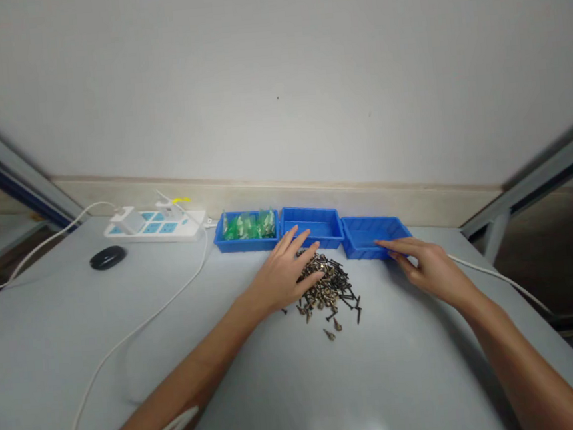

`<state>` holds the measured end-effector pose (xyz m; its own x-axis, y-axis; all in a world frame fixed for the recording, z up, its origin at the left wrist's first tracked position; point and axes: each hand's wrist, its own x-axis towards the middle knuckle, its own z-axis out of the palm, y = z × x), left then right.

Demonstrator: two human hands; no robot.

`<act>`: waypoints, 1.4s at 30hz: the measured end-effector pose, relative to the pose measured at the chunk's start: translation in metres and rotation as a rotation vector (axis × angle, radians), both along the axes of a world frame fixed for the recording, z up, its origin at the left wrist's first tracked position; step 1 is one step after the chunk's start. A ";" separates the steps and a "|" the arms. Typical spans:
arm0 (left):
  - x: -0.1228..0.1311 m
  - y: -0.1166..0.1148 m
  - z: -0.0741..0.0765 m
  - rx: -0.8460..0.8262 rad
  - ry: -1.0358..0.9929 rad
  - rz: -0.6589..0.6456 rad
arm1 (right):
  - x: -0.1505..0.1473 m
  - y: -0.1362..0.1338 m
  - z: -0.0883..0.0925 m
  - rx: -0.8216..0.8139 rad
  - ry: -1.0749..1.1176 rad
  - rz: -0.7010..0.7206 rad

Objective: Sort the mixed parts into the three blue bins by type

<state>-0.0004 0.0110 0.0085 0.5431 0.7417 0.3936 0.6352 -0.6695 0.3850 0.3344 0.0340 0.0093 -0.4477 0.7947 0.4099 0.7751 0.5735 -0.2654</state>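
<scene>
A pile of small screws [325,282], some dark and some brass-coloured, lies on the table in front of three blue bins. My left hand [286,268] is over the pile's left side, fingers spread, with nothing visible in it. At the right bin [375,230], my right hand [424,263] has its fingers over the front right rim and its thumb outside, closed on the edge. That bin's visible inside holds nothing. The middle bin [317,225] also shows a bare inside. Green-and-clear plastic packets [249,225] fill the left bin [246,245].
A white power strip [182,227] with plugged-in adapters stands at the back left, near a black mouse [107,257]. A white cable [146,327] loops across the table's left side and past my left forearm. The wall rises directly behind the bins.
</scene>
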 end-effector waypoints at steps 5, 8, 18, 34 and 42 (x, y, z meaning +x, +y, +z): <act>-0.023 -0.010 0.008 0.051 -0.070 -0.065 | -0.033 0.010 0.019 0.047 0.053 0.011; -0.040 -0.020 0.009 -0.010 -0.042 0.115 | -0.071 0.012 0.034 0.077 0.092 0.110; -0.080 -0.027 -0.014 -0.170 -0.039 0.576 | -0.222 0.035 0.046 0.049 -0.214 0.327; -0.065 -0.026 -0.008 -0.585 -1.028 0.256 | -0.208 0.005 0.060 0.135 0.204 0.500; -0.043 -0.041 0.002 -0.615 -1.257 0.219 | -0.180 -0.047 0.060 -0.094 0.572 0.114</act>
